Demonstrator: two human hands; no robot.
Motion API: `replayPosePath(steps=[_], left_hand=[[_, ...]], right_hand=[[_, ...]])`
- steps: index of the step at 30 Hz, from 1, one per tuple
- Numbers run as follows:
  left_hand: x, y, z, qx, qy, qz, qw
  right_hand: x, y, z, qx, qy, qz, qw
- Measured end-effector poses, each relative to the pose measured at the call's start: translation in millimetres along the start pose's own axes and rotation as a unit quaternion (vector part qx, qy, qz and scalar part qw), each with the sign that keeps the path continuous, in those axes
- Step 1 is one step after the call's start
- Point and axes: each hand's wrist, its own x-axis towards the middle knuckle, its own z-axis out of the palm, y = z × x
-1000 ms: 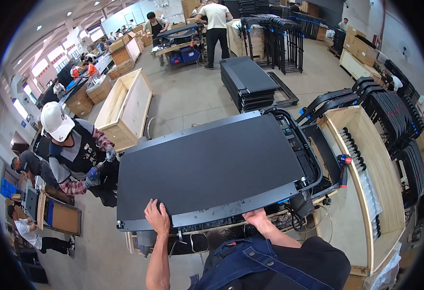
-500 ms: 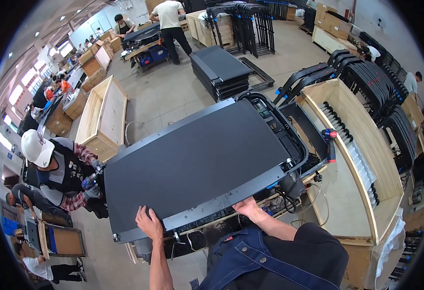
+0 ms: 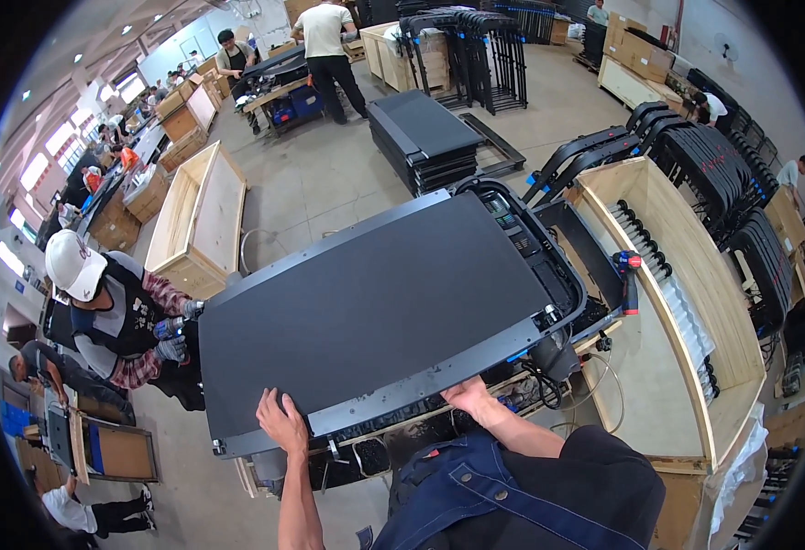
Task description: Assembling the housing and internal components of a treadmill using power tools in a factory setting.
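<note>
A treadmill deck [image 3: 375, 312] with a wide black belt lies in front of me, slanting from lower left to upper right. My left hand [image 3: 282, 423] rests on the belt and the near side rail [image 3: 393, 394], fingers spread. Farther right, my right hand [image 3: 467, 394] grips the outer edge of that same rail from below; some of its fingers are hidden beneath it. A black frame with an exposed circuit board [image 3: 503, 220] forms the deck's right end. At the left end, a co-worker in a white cap holds a blue power drill [image 3: 170, 327] in gloved hands.
A red and black power drill [image 3: 629, 280] stands at the right by a wooden crate [image 3: 696, 321] holding rollers. Another open crate [image 3: 203, 215] stands at the far left. Beyond the deck are stacked black boards [image 3: 425, 133] and black upright frames [image 3: 687, 160]. Cables [image 3: 540, 385] hang below the rail.
Both my hands keep their places on the deck. The view has shifted slightly, and the co-worker's drill and gloved hands have moved a little at the deck's left end.
</note>
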Motion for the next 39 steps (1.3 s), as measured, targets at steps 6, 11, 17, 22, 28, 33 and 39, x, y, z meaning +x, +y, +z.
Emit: replayPosePath(steps=[6, 11, 17, 22, 28, 33, 39], left_hand=[[2.2, 2.0, -0.6, 0.002, 0.0, -0.005, 1.0], [5.2, 4.8, 4.5, -0.001, 0.001, -0.002, 1.0], [0.9, -3.5, -3.9, 0.006, 0.004, -0.002, 1.0], [1.9, -2.2, -0.1, 0.004, -0.002, 0.0, 1.0], [4.1, 6.4, 3.8, 0.001, -0.008, 0.001, 1.0], [0.6, -1.0, -0.4, 0.005, 0.005, -0.011, 1.0], [13.4, 5.3, -8.6, -0.058, 0.037, 0.016, 0.997]], right_hand=[[9.9, -3.1, -8.2, -0.023, 0.009, 0.001, 1.0], [5.1, -5.2, 0.1, -0.026, 0.031, -0.004, 0.999], [-1.9, 6.2, 9.5, -0.022, 0.042, -0.003, 0.999], [6.5, 0.9, -6.4, -0.025, 0.001, -0.009, 1.0], [4.8, -6.0, -6.4, -0.038, 0.004, -0.024, 0.999], [7.4, -1.4, -4.7, -0.038, 0.012, -0.005, 0.999], [17.2, -17.6, -25.4, -0.061, 0.01, 0.026, 0.998]])
